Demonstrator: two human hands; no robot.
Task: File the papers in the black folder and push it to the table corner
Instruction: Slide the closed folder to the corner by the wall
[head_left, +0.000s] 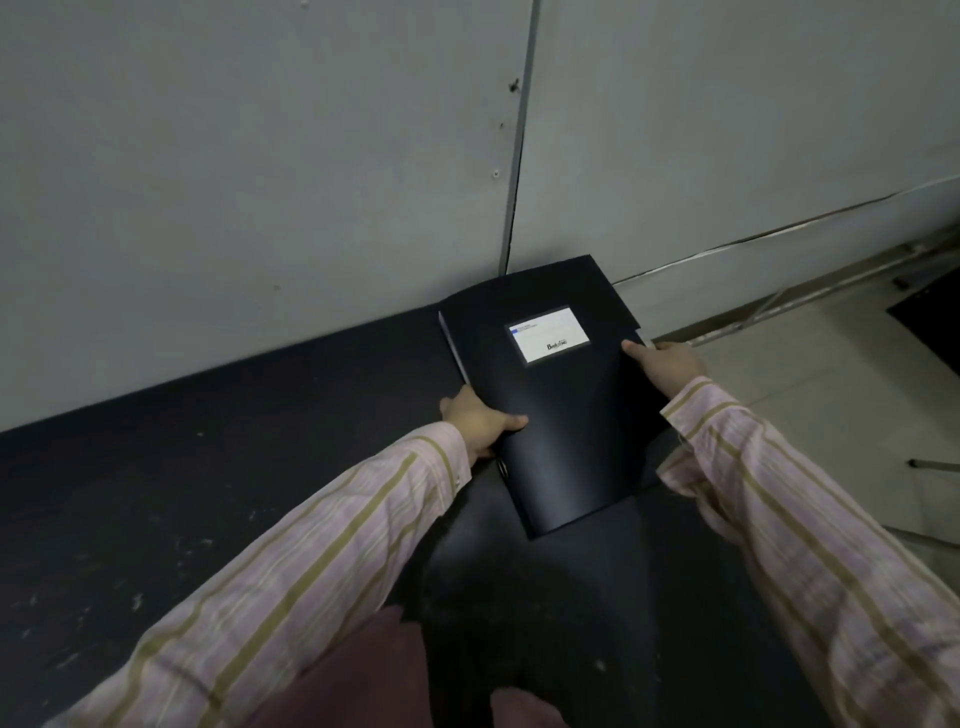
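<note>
Between both hands (480, 418), black folder (558, 395).

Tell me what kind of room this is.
Probably a bare workroom or storage space, not an office: plain grey panelled wall with visible screws, scuffed black table top, pale tiled floor with metal rails along the wall.

Single head view, angled forward and down, close over the table (260, 467).

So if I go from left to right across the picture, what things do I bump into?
Left sleeve → left hand → label on the black folder → right hand → right sleeve.
</note>
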